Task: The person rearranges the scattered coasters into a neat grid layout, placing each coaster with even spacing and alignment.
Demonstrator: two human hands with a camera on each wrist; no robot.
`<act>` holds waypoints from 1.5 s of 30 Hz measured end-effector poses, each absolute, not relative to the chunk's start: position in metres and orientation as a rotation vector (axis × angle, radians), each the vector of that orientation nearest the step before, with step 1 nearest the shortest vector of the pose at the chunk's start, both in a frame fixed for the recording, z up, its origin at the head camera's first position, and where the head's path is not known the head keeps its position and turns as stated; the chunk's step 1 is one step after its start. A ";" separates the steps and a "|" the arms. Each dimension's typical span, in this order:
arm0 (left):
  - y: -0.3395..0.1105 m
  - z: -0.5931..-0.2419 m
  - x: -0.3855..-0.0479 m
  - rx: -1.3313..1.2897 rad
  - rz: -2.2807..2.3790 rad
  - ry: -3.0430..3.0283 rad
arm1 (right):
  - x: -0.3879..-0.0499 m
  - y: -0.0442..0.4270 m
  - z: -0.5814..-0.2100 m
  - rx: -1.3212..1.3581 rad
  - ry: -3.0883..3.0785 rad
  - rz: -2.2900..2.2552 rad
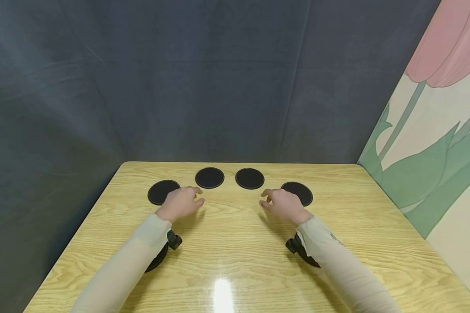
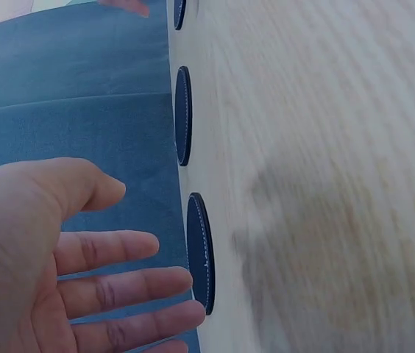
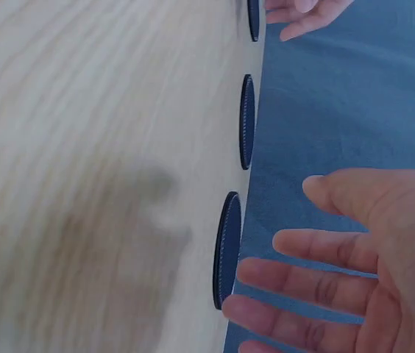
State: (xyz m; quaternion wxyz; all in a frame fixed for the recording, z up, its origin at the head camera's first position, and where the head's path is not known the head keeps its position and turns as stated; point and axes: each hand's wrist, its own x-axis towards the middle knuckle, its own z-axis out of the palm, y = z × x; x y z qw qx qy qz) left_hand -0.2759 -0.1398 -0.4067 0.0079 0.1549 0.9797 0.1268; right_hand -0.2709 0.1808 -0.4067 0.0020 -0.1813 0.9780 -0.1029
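Note:
My left hand [image 1: 181, 203] hovers above the wooden table [image 1: 227, 230], fingers spread and relaxed with nothing in them. It partly covers a round black coaster [image 1: 160, 191] at the left. Opposite it, my right hand [image 1: 285, 204] also hangs over the table, holding nothing, beside another black coaster [image 1: 300, 193]. Between and beyond the hands lie two more coasters, the back left one [image 1: 209, 178] and the back right one [image 1: 250, 178]. In the left wrist view a coaster [image 2: 200, 254] with pale stitching shows behind the fingertips. The right wrist view shows a similar stitched coaster [image 3: 227, 250].
Under the left forearm a dark disc [image 1: 156, 259] is partly hidden, and another dark disc [image 1: 309, 257] sits under the right forearm. A dark blue curtain [image 1: 203, 87] hangs behind the table. At the right stands a wall panel [image 1: 427, 174] with a painted tulip.

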 end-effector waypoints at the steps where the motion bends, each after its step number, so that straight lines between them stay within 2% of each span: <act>1: -0.140 -0.406 -0.277 0.485 0.393 3.057 | -0.272 0.179 -0.404 -0.570 3.058 -0.340; 10: -0.145 -0.384 -0.298 0.449 0.552 2.966 | -0.295 0.157 -0.382 -0.599 2.925 -0.651; 20: -0.148 -0.370 -0.341 0.390 0.748 2.929 | -0.344 0.112 -0.369 -0.570 2.730 -1.026; 27: -0.140 -0.380 -0.360 0.341 0.913 2.952 | -0.367 0.081 -0.380 -0.393 2.506 -1.445; 32: -0.138 -0.392 -0.365 0.196 1.109 2.869 | -0.377 0.068 -0.395 -0.260 2.399 -1.603; 45: -0.139 -0.420 -0.363 -0.145 1.475 2.656 | -0.385 0.047 -0.436 -0.058 2.627 -1.305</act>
